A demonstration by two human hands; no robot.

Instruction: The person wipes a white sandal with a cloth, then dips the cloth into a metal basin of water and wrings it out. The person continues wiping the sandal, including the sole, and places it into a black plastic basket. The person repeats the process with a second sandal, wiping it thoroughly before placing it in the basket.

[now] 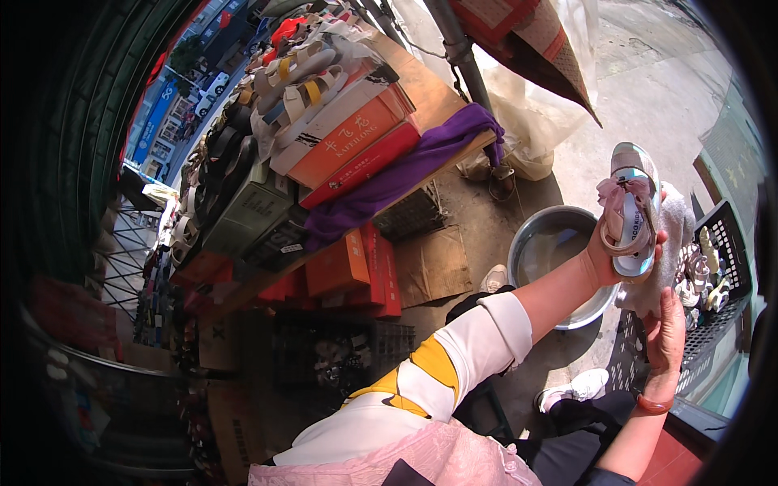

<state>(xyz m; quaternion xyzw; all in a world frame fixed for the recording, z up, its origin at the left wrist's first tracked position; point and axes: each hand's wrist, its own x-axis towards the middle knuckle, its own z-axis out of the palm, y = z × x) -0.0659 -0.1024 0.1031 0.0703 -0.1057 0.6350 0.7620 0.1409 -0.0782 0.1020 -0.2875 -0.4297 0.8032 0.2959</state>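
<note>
A small child's sandal (633, 209) with a pink fabric bow and a pale insole is gripped from below by my left hand (605, 255), its toe end pointing up in the picture. Behind the sandal hangs a light grey towel (671, 228). My right hand (667, 337), with a reddish-brown bangle at its wrist, holds the lower part of this towel; some fingers are hidden by the cloth. Below my left forearm a round metal basin (523, 249) with liquid in it stands on the ground.
At the right is a black plastic crate (732, 243) of small sandals. On the left a wooden table (419, 67) bears shoe boxes (352, 143), shoes and a purple cloth (419, 155). Red boxes (380, 273) and flattened cardboard (431, 267) lie beneath. A metal pole (459, 51) rises behind.
</note>
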